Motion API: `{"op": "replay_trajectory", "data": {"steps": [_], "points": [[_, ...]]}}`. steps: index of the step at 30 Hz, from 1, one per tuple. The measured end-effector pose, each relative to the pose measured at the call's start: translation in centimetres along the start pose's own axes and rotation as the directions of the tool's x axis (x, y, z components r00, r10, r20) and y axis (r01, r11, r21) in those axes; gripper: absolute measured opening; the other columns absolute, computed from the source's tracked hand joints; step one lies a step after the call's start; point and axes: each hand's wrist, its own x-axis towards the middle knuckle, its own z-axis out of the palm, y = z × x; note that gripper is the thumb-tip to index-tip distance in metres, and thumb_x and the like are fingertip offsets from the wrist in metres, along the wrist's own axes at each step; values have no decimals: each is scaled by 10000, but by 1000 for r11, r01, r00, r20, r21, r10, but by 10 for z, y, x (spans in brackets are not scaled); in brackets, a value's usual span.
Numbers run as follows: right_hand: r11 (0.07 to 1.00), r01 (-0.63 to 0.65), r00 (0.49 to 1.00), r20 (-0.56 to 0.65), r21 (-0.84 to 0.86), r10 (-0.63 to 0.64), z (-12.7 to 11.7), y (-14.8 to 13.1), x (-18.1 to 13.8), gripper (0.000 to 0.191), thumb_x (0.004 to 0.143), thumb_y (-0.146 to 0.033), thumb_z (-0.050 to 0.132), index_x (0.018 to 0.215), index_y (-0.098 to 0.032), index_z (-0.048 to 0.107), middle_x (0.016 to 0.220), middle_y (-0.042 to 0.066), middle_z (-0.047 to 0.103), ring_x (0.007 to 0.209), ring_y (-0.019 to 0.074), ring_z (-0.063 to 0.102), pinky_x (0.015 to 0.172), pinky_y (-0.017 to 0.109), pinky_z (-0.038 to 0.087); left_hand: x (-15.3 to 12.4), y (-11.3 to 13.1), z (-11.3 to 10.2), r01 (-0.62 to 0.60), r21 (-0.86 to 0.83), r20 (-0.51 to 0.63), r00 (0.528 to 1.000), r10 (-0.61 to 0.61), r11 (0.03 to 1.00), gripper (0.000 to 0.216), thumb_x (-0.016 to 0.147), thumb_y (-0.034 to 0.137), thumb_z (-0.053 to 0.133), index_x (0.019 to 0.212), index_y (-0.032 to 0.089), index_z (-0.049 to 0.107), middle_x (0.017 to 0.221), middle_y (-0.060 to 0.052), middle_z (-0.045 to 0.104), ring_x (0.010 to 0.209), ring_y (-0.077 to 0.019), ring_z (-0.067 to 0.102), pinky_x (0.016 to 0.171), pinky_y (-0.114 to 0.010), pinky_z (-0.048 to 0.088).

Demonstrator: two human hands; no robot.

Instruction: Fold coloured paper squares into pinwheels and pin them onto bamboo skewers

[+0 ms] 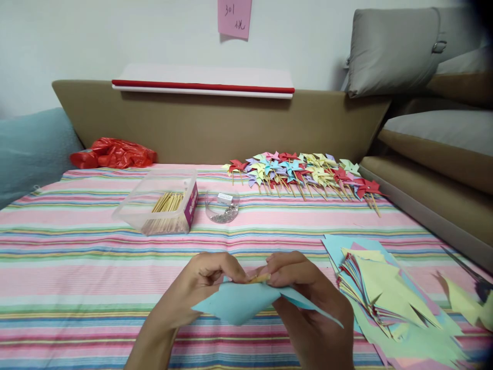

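Observation:
A light blue paper pinwheel (241, 300) with pointed blades is held low in front of me. At its top edge lies the end of a short wooden stick (260, 279), between my fingertips. My left hand (208, 282) is closed, its thumb and bent fingers pinching the stick and paper from the left. From the right, my right hand (304, 282) grips the same spot, with its fingers curled over the stick end and one blade passing in front of the palm. Whatever joins stick and paper is hidden by the fingers.
Beyond my hands stand a clear plastic box (131, 216) of wooden sticks and a round dish (215, 218) of small metal pieces. Finished pinwheels (288, 172) lie at the back right. Cut paper pieces (381, 280) and scissors (468, 270) are at the right. A red bag (123, 154) sits back left.

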Motion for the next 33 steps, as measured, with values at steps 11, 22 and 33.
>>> {"op": "replay_trajectory", "data": {"steps": [11, 22, 33], "points": [[787, -615, 782, -158, -42, 603, -20, 24, 2, 423, 926, -623, 538, 1087, -244, 633, 1137, 74, 690, 1049, 247, 664, 900, 399, 531, 24, -13, 24, 48, -151, -350, 932, -99, 987, 140, 871, 307, 749, 879, 173, 710, 795, -5, 748, 602, -82, 664, 614, -179, 517], [665, -667, 631, 218, -336, 744, 18, 44, -22, 389, 976, -509, 470, 778, -193, 580, 744, 24, 640, 719, 173, 610, 682, 289, 459, 32, -27, 30, 42, -423, -624, 711, -324, 905, 331, 761, 406, 838, 948, 153, 735, 691, -15, 710, 605, -82, 638, 533, -141, 479], [702, -602, 739, 68, -380, 670, -3, 57, -8, 504, 985, -634, 370, 761, -207, 517, 597, -22, 543, 558, 139, 518, 565, 261, 421, 29, -28, 29, 59, -241, -589, 784, -195, 969, 452, 800, 447, 766, 1127, 170, 623, 1051, -97, 740, 924, -208, 700, 758, -286, 519]]}}
